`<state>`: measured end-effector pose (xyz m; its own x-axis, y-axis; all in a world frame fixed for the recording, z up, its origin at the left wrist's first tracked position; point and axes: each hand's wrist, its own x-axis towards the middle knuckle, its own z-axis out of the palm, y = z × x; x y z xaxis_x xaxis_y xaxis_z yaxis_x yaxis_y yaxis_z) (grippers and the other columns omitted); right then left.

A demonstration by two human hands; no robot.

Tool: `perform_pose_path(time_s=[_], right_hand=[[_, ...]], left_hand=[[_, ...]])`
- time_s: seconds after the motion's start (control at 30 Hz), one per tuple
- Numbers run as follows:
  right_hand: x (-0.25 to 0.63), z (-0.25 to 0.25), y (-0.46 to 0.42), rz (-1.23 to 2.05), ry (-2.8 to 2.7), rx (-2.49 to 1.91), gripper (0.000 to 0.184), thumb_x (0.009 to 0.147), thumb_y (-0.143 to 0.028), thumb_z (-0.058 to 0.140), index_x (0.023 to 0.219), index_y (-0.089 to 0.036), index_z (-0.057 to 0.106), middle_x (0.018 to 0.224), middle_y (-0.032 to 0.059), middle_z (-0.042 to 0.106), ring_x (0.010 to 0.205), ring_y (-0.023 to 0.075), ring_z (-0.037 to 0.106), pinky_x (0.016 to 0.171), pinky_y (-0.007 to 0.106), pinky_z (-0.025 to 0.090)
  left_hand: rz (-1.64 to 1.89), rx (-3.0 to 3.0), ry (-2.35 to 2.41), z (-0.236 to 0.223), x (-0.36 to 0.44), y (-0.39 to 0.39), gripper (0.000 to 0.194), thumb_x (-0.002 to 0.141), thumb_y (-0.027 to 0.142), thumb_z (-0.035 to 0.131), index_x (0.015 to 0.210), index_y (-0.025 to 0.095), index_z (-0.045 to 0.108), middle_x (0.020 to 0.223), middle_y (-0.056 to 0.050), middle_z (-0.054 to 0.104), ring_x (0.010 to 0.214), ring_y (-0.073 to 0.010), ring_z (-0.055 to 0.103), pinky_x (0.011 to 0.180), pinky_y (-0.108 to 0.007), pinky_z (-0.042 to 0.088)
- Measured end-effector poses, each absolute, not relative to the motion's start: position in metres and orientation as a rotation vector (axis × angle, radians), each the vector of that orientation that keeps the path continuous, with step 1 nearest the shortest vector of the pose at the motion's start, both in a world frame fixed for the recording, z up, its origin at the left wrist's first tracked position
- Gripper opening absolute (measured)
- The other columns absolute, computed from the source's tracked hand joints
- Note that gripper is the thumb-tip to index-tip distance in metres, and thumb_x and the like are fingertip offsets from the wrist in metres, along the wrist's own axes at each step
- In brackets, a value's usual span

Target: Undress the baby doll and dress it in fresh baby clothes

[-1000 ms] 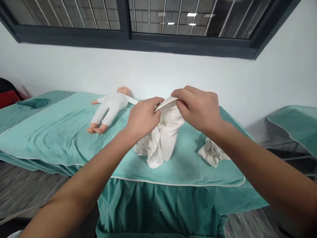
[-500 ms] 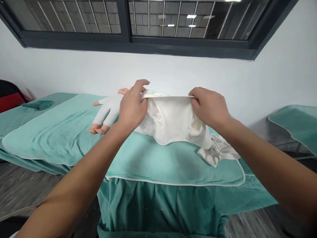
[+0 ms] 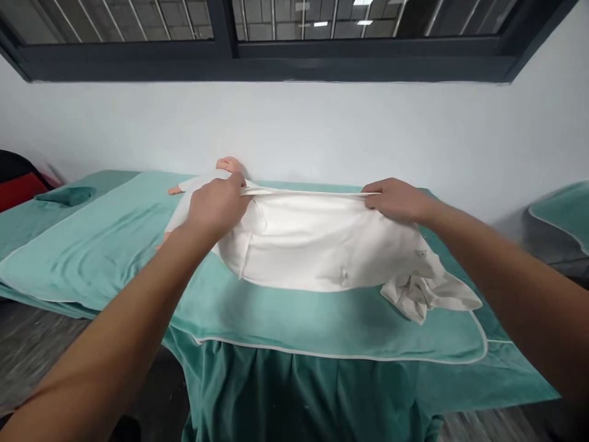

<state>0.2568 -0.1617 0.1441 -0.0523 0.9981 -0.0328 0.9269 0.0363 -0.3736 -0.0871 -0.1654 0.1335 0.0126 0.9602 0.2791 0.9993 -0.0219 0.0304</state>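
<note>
Both hands hold a white baby garment [image 3: 313, 245] stretched wide above a teal-covered table [image 3: 285, 319]. My left hand [image 3: 216, 205] pinches its top edge at the left. At the right end of that edge, my right hand [image 3: 393, 199] is closed on the cloth. The cloth hangs down and its lower edge rests on the teal cover. A baby doll [image 3: 221, 172] in a white suit lies behind my left hand, mostly hidden by hand and cloth. A crumpled white patterned cloth [image 3: 423, 294] lies under the garment's right end.
A white wall and a dark-framed window [image 3: 276, 37] stand behind the table. A folded teal cloth [image 3: 67, 195] lies at the far left near a red and black object [image 3: 16, 181]. Another teal-covered table [image 3: 564, 212] shows at the right edge.
My hands have drawn apart, spreading the garment from a bunched hanging shape into a wide stretched sheet, and lowered it toward the table. The view has come closer to the table.
</note>
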Motion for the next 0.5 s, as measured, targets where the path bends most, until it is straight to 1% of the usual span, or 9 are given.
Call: perform_pose_path(time_s=[0.07,0.13,0.17,0.23,0.27,0.33,0.37,0.43,0.5], right_hand=[[0.253,0.138,-0.135,0.447,-2.189,-2.022,0.019,0.077,-0.02,0.054,0.086,-0.02,0.072,0.092,0.0059,0.072,0.079,0.0228,0.064,0.064,0.029,0.043],[0.238,0.117,-0.117,0.281,-2.261,-2.075,0.025,0.08,-0.017,0.054,0.097,-0.019,0.072,0.103,0.009,0.072,0.088,0.0254,0.065,0.072,0.031,0.045],[0.225,0.102,-0.112,0.156,-2.254,-2.118,0.03,0.082,-0.015,0.053,0.105,-0.019,0.071,0.108,0.0106,0.071,0.093,0.0268,0.064,0.076,0.033,0.046],[0.193,0.063,-0.113,-0.133,-2.166,-2.139,0.041,0.084,-0.008,0.047,0.122,-0.01,0.065,0.122,0.0213,0.065,0.109,0.0329,0.06,0.092,0.042,0.044],[0.176,0.042,-0.118,-0.158,-2.212,-2.055,0.045,0.086,-0.006,0.045,0.128,-0.009,0.06,0.132,0.0222,0.06,0.118,0.0321,0.056,0.098,0.042,0.041],[0.145,0.001,-0.128,0.027,-2.291,-1.812,0.046,0.091,-0.011,0.044,0.135,-0.009,0.055,0.138,0.0202,0.058,0.124,0.0288,0.054,0.105,0.039,0.04],[0.132,-0.017,-0.132,0.154,-2.229,-1.831,0.045,0.095,-0.018,0.044,0.138,-0.009,0.053,0.141,0.019,0.057,0.128,0.028,0.052,0.108,0.038,0.039],[0.116,-0.043,-0.138,0.245,-2.07,-1.966,0.052,0.099,-0.026,0.042,0.146,-0.004,0.045,0.153,0.0216,0.046,0.144,0.0305,0.037,0.118,0.044,0.028],[0.113,-0.056,-0.139,0.247,-1.947,-2.062,0.059,0.101,-0.031,0.041,0.15,0.002,0.038,0.16,0.0253,0.034,0.153,0.0338,0.022,0.122,0.049,0.02]], left_hand=[[-0.269,-2.053,-2.08,0.121,-0.082,-0.148,0.035,0.096,0.035,0.043,0.121,0.018,0.058,0.095,-0.013,0.07,0.091,-0.0326,0.068,0.079,-0.042,0.052],[-0.279,-2.006,-2.06,0.093,-0.07,-0.134,0.037,0.098,0.033,0.041,0.125,0.015,0.057,0.104,-0.016,0.069,0.098,-0.0341,0.067,0.083,-0.043,0.052],[-0.305,-1.996,-2.025,0.074,-0.061,-0.129,0.038,0.098,0.031,0.04,0.128,0.013,0.055,0.112,-0.018,0.068,0.103,-0.0351,0.066,0.085,-0.044,0.052],[-0.331,-2.109,-1.867,0.032,-0.041,-0.125,0.042,0.097,0.028,0.045,0.135,0.011,0.051,0.131,-0.021,0.06,0.119,-0.0364,0.058,0.095,-0.047,0.05],[-0.309,-2.255,-1.794,0.011,-0.031,-0.125,0.04,0.097,0.025,0.045,0.135,0.013,0.052,0.133,-0.02,0.06,0.122,-0.034,0.056,0.099,-0.045,0.048],[-0.298,-2.515,-1.801,-0.022,-0.013,-0.126,0.035,0.098,0.022,0.04,0.128,0.014,0.057,0.132,-0.016,0.061,0.124,-0.0282,0.056,0.102,-0.039,0.047],[-0.287,-2.579,-1.832,-0.034,-0.006,-0.126,0.034,0.098,0.02,0.04,0.125,0.012,0.059,0.132,-0.017,0.061,0.127,-0.0276,0.055,0.106,-0.038,0.046],[-0.263,-2.603,-1.922,-0.045,0.001,-0.123,0.036,0.097,0.022,0.041,0.124,0.007,0.06,0.136,-0.021,0.057,0.133,-0.0298,0.05,0.111,-0.04,0.042],[-0.228,-2.547,-2.02,-0.045,0.003,-0.118,0.043,0.097,0.026,0.042,0.129,0.002,0.057,0.145,-0.025,0.051,0.138,-0.0343,0.046,0.115,-0.046,0.039]])
